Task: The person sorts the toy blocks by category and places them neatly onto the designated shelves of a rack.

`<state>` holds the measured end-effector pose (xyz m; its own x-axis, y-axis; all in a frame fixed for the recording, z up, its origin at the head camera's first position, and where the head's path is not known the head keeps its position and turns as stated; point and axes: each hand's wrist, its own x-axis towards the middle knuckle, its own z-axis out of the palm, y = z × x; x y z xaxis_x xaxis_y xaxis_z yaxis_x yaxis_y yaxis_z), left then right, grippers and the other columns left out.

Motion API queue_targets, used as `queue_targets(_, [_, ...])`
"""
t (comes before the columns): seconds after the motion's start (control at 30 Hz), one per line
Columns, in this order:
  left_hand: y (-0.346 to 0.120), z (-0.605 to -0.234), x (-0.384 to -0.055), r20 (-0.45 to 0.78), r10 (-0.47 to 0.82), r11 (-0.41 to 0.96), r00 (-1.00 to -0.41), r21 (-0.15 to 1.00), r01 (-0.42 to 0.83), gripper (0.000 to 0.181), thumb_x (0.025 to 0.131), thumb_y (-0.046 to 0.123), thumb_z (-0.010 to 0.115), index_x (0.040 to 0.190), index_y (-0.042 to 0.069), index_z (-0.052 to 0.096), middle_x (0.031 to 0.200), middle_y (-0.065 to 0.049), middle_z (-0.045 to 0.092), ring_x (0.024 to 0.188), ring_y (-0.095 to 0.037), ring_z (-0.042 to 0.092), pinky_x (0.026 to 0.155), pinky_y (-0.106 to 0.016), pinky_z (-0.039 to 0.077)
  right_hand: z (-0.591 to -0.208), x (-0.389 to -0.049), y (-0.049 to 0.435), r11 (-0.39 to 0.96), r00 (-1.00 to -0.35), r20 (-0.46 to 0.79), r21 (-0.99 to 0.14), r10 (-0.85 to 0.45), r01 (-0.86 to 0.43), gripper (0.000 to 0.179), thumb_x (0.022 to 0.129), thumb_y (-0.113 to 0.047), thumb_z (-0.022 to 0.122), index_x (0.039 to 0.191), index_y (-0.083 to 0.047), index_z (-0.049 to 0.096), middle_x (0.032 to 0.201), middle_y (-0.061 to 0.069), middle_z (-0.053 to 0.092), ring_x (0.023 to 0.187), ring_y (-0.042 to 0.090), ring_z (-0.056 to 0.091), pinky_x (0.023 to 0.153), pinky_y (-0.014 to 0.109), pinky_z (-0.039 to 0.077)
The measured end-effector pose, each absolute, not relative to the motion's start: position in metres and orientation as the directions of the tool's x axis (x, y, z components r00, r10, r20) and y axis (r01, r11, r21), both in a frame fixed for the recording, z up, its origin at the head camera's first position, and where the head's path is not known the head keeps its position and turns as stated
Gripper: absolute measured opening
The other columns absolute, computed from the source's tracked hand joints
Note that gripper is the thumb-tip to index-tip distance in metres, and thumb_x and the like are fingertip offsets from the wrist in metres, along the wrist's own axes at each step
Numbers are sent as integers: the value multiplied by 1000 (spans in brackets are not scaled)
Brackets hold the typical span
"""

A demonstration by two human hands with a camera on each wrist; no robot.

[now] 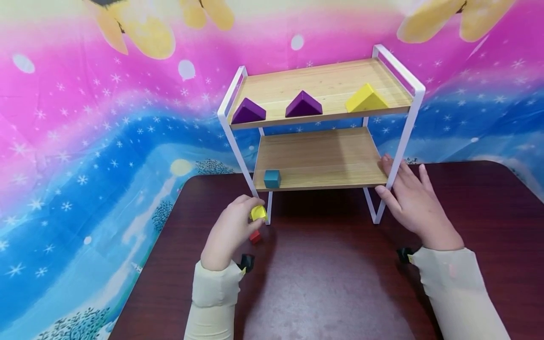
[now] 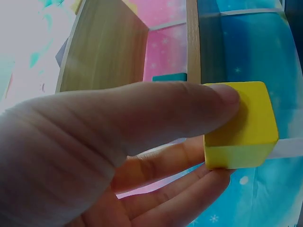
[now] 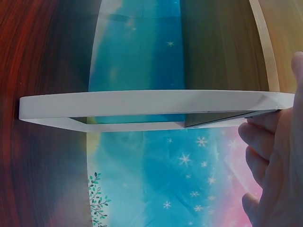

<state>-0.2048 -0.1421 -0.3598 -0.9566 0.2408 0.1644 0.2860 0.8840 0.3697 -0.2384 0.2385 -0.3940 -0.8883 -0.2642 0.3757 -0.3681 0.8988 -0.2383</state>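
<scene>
My left hand [image 1: 231,226] pinches a yellow cube block [image 2: 241,120] between thumb and fingertips, just in front of the rack's left leg. Below that hand, a small red block [image 1: 255,237] lies on the table. The two-tier wooden rack [image 1: 314,85] has a white metal frame. My right hand [image 1: 418,208] holds the frame's right front leg [image 3: 142,103], thumb on the near side and fingers reaching behind. A teal cube block [image 1: 272,179] sits at the left of the lower shelf. Two purple triangular blocks [image 1: 303,105] and a yellow triangular block [image 1: 366,98] stand along the upper shelf's front edge.
The dark reddish-brown table [image 1: 331,283] carries the rack near its back edge. Behind it hangs a colourful backdrop cloth [image 1: 127,113] with snowflakes. The lower shelf [image 1: 323,160] shows bare wood to the right of the teal cube.
</scene>
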Motion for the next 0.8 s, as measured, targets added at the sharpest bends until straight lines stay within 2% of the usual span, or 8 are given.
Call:
queue_targets(0.57, [-134, -363, -204, 204, 277, 874, -939, 351, 335, 38, 77, 17, 78, 113, 9, 67, 105, -5, 61, 89, -17, 60, 82, -32, 53, -395, -237, 239, 914, -893, 373, -214, -250, -345, 66, 99, -47, 34, 151, -20, 4, 157, 5, 7, 143, 22, -3, 109, 48, -17])
queue_targets(0.8, [-132, -364, -205, 239, 303, 864, -923, 339, 371, 35, 80, 18, 75, 113, 9, 67, 101, -4, 61, 84, -14, 58, 76, -28, 53, -394, -236, 238, 908, -886, 384, -214, -262, -361, 65, 100, -45, 35, 151, -20, 3, 156, 7, 9, 143, 22, -1, 109, 49, -15])
